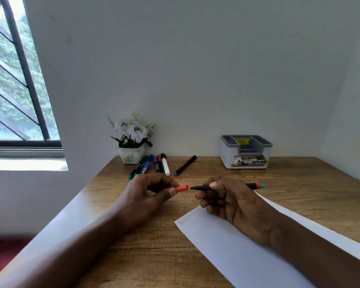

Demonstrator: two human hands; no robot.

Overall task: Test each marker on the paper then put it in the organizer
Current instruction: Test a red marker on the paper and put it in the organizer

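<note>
1. Head view, the hands: my left hand [150, 196] pinches a red cap [182, 188] between thumb and fingertips, with its open mouth facing 3 o'clock. My right hand [233, 202] is curled round the black barrel of a marker [202, 188], whose bare tip points to 9 o'clock at the cap. Tip and cap are just apart, not joined.
2. Head view, the surroundings: the paper [227, 252] lies under my right wrist and runs off toward 5 o'clock, with a faint red scribble at its corner nearest the hands. The grey organizer [245, 151] stands well apart at 1 o'clock against the wall, and I see no marker in it. A bunch of loose markers [152, 165] lies at 11 o'clock beside a flower pot [132, 142]. One more black marker [185, 165] lies at 12 o'clock, and everything sits on the wooden table [133, 256].
3. Handling: I judge the marker light, stiff and smooth, so the slim barrel could roll between fingers. Mid-barrel, behind the tip, is the place to hold it, which also keeps ink off the skin.
4. The cap is small and hollow, so it is best pinched at the closed end with the mouth left free. The felt tip is the one soft part, and a crooked push could crush it.
</note>
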